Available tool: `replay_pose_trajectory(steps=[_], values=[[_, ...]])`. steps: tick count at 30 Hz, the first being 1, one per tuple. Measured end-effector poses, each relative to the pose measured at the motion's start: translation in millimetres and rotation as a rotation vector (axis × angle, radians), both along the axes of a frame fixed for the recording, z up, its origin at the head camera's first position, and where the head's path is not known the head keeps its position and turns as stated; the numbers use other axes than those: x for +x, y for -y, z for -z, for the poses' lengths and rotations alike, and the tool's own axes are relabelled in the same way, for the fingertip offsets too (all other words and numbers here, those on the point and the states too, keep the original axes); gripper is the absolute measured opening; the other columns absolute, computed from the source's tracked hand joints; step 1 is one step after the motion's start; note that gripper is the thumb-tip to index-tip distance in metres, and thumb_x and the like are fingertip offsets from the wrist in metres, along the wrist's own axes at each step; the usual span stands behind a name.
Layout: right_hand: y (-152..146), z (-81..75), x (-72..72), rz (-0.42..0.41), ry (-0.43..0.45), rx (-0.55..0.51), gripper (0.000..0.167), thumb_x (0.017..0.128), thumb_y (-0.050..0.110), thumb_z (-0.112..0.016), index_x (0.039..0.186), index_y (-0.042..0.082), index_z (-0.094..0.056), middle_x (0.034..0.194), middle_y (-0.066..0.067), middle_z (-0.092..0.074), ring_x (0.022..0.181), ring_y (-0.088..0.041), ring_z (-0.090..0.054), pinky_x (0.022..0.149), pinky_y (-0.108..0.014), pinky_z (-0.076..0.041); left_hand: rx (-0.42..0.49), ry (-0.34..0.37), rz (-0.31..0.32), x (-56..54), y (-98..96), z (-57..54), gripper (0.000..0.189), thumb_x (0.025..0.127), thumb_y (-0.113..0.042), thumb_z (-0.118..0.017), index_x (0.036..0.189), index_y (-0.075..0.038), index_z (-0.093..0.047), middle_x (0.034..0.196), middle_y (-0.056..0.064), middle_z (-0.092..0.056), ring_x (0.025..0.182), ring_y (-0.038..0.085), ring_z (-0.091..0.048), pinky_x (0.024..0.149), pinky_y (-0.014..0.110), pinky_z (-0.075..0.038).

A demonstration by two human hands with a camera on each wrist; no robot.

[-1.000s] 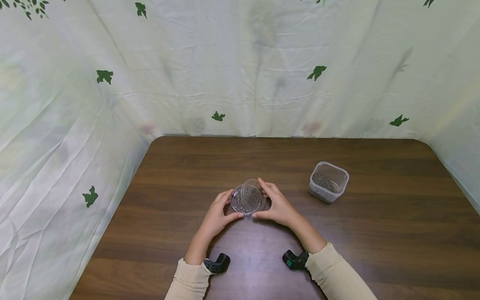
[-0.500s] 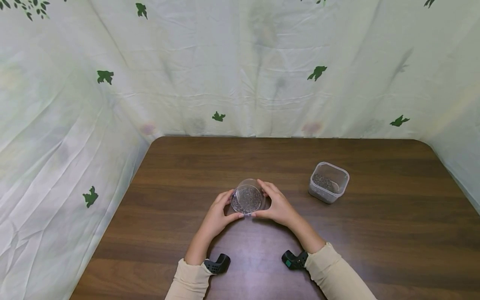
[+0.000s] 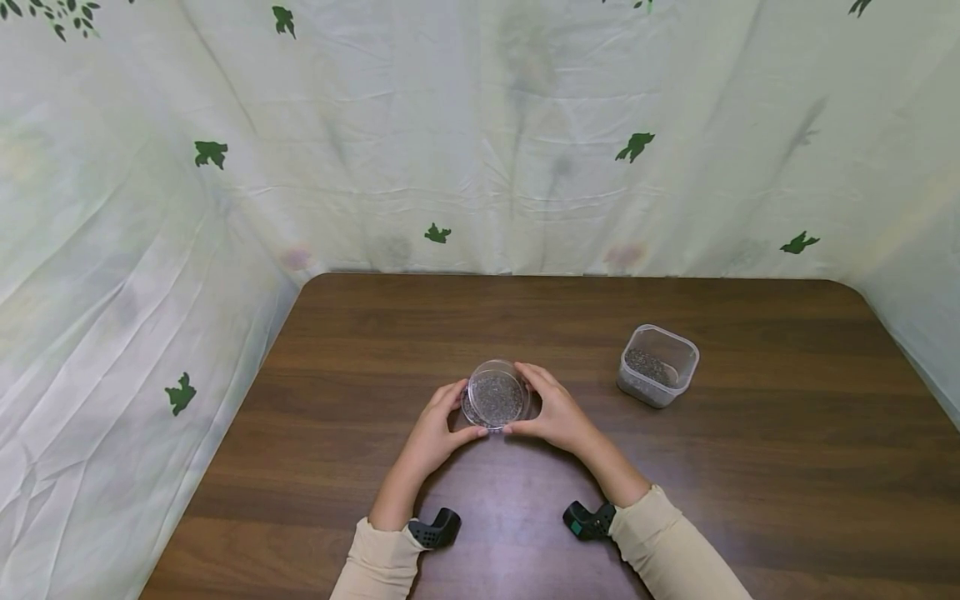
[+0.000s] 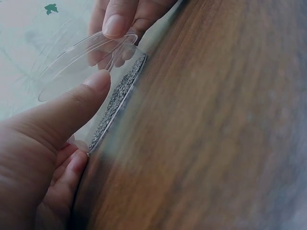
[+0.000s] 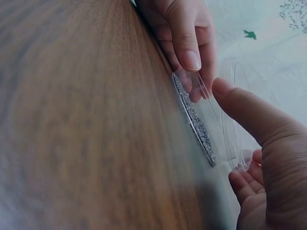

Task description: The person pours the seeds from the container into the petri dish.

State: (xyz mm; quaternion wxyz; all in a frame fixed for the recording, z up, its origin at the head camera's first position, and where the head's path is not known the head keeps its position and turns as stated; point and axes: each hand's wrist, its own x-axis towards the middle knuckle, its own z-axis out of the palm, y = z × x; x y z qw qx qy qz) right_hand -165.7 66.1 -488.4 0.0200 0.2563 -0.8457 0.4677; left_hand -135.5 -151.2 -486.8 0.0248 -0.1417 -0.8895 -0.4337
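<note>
A clear round dish (image 4: pixel 117 105) with grey granules in its bottom sits on the table between my hands. My left hand (image 3: pixel 435 429) holds the dish at its left side, thumb at the near rim and fingers round the far side. A clear round lid (image 5: pixel 232 122) lies tilted over the dish, raised on one side in both wrist views. My right hand (image 3: pixel 558 418) grips this lid by its right edge between thumb and fingers. Seen from the head, the lid overlaps most of the dish, slightly offset toward the back.
A square translucent plastic tub (image 3: pixel 657 365) with more grey granules stands at the back right of the brown wooden table (image 3: pixel 360 333). Pale cloth (image 3: pixel 480 150) with green leaf and bird shapes hangs behind the table and at its sides.
The lid has swung from a steep tilt to a flatter lie over the dish, covering more of it. My right fingers have lowered slightly; my left hand has kept its place.
</note>
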Motion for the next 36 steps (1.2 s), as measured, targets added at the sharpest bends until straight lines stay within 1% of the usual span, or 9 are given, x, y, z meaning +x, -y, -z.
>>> replay_pose_trajectory(steps=[6, 16, 25, 36], values=[[-0.1, 1.5, 0.2, -0.005, 0.005, 0.014, 0.093, 0.059, 0.032, -0.084, 0.134, 0.001, -0.038, 0.131, -0.013, -0.04, 0.104, -0.023, -0.048, 0.09, -0.039, -0.041, 0.004, 0.011, 0.005, -0.8, 0.1, 0.3, 0.079, 0.068, -0.023, -0.079, 0.132, 0.003, -0.039, 0.125, 0.017, -0.044, 0.107, 0.028, -0.052, 0.092, 0.036, -0.041], [2.3, 0.9, 1.0, -0.01, 0.016, 0.048, 0.093, 0.06, 0.032, -0.084, 0.135, 0.0, -0.038, 0.128, -0.014, -0.038, 0.113, -0.027, -0.042, 0.094, -0.042, -0.037, 0.035, 0.024, 0.015, -1.2, 0.9, 0.8, 0.083, 0.066, -0.024, -0.08, 0.132, 0.003, -0.038, 0.126, 0.017, -0.043, 0.108, 0.029, -0.051, 0.092, 0.034, -0.041], [3.5, 2.2, 0.2, -0.022, 0.005, 0.038, 0.091, 0.061, 0.03, -0.083, 0.134, -0.001, -0.039, 0.128, -0.015, -0.039, 0.116, -0.027, -0.041, 0.096, -0.042, -0.036, 0.048, 0.019, 0.014, -2.1, 1.3, 1.9, 0.082, 0.066, -0.022, -0.08, 0.131, 0.004, -0.039, 0.125, 0.018, -0.043, 0.107, 0.029, -0.052, 0.091, 0.032, -0.042], [3.2, 1.3, -0.5, -0.043, 0.001, 0.038, 0.09, 0.062, 0.03, -0.083, 0.134, -0.001, -0.038, 0.133, -0.015, -0.039, 0.12, -0.027, -0.039, 0.098, -0.041, -0.033, 0.046, 0.034, 0.008, -1.0, 0.9, 0.3, 0.082, 0.066, -0.022, -0.08, 0.132, 0.004, -0.038, 0.125, 0.017, -0.043, 0.108, 0.029, -0.051, 0.092, 0.034, -0.041]])
